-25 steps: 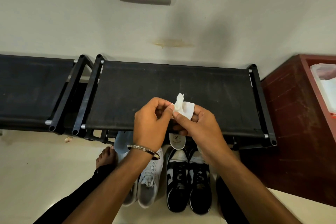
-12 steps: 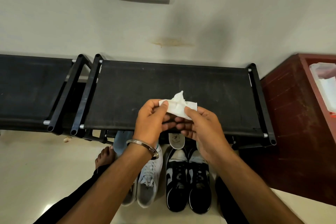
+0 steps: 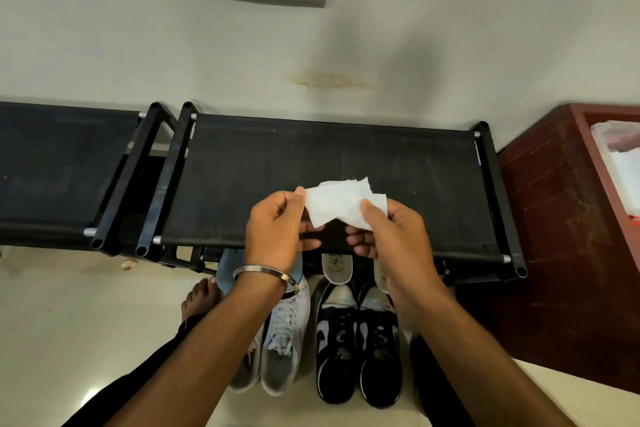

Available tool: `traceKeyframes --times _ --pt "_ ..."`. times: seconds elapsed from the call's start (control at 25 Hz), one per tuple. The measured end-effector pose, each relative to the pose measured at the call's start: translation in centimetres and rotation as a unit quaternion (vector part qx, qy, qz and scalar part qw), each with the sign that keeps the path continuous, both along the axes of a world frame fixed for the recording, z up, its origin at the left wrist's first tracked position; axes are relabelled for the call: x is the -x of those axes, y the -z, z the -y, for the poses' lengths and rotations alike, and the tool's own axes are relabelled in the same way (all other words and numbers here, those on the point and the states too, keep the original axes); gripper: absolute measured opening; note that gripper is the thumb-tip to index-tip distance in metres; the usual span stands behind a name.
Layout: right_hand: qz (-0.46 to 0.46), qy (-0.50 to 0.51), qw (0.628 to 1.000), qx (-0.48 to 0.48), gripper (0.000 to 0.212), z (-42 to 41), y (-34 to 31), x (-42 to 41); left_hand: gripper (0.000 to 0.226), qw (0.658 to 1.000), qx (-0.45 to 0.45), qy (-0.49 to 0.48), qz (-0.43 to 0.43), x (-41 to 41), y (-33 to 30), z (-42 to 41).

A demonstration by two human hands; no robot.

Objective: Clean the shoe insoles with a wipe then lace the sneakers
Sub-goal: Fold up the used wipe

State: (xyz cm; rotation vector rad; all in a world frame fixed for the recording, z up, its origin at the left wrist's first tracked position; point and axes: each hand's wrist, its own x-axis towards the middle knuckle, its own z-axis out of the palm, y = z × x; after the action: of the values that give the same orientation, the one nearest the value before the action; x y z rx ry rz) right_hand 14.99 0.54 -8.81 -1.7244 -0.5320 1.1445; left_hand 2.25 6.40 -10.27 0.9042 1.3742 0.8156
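Observation:
A white wipe (image 3: 337,206) is stretched between both hands above the black rack top. My left hand (image 3: 277,229) pinches its left edge and my right hand (image 3: 388,236) pinches its right side. On the floor below stand a pair of white sneakers (image 3: 282,343) and a pair of black sneakers (image 3: 358,343), toes toward me. A white insole (image 3: 336,267) sticks out above the left black shoe, and a second one (image 3: 381,274) shows partly behind my right wrist. A blue insole (image 3: 228,270) lies by the white pair, mostly hidden by my left wrist.
The black fabric shoe rack (image 3: 242,177) stands against the wall, with a second rack (image 3: 52,163) to its left. A dark red cabinet (image 3: 561,218) with a plastic bag on top stands at the right. My bare foot (image 3: 199,298) rests on the pale floor.
The wipe was bunched small between my fingertips; my hands have drawn apart and unfolded it into a wider sheet.

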Motion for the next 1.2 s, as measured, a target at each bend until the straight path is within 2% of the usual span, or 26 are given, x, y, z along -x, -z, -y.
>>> traceKeyframes --times 0.12,0.24,0.36,0.44,0.52,0.64,0.72,0.88,1.0,1.12,1.2 --pt "-0.066 -0.002 0.998 0.003 0.017 -0.2 -0.4 0.1 0.026 0.999 -0.012 0.029 -0.021 -0.3 0.2 0.1" --pt "-0.147 0.029 0.989 -0.003 0.019 -0.6 -1.0 -0.1 0.022 1.000 -0.017 0.012 0.006 -0.1 0.1 -0.3" --pt "-0.160 -0.003 0.987 -0.018 0.026 -0.4 -1.4 -0.7 0.020 0.999 -0.041 0.001 -0.012 0.4 0.0 -0.8" --pt "-0.170 -0.009 0.985 -0.019 0.029 -0.2 -1.3 -0.9 0.019 0.997 -0.070 0.010 0.009 0.6 0.0 -0.8" --pt "-0.196 0.010 0.980 -0.001 0.030 -0.3 -1.3 -0.9 0.016 0.989 -0.144 0.033 0.007 0.8 0.0 -0.9" --pt "-0.251 0.064 0.965 0.025 0.029 -0.6 -1.3 -1.1 0.012 0.954 -0.288 0.081 -0.004 0.8 -0.4 -0.8" --pt "-0.266 0.090 0.959 0.030 0.029 -0.7 -1.3 -1.4 0.015 0.939 -0.331 0.091 -0.003 0.7 -0.5 -0.8" --pt "-0.267 0.108 0.957 0.023 0.029 -0.6 -1.4 -1.8 0.017 0.958 -0.284 0.050 0.003 1.2 0.3 -1.2" --pt "-0.298 0.133 0.945 0.025 0.030 -0.6 -1.3 -2.0 0.020 0.969 -0.233 0.062 0.047 1.1 0.3 -1.3" --pt "-0.281 0.159 0.946 0.029 0.029 -0.7 -1.0 -2.3 0.023 0.960 -0.192 0.173 0.105 1.3 -0.4 -1.1" --pt "-0.245 0.182 0.952 0.012 0.025 -0.8 -1.0 -2.6 0.027 0.943 -0.165 0.283 0.058 1.5 -0.5 -1.1"
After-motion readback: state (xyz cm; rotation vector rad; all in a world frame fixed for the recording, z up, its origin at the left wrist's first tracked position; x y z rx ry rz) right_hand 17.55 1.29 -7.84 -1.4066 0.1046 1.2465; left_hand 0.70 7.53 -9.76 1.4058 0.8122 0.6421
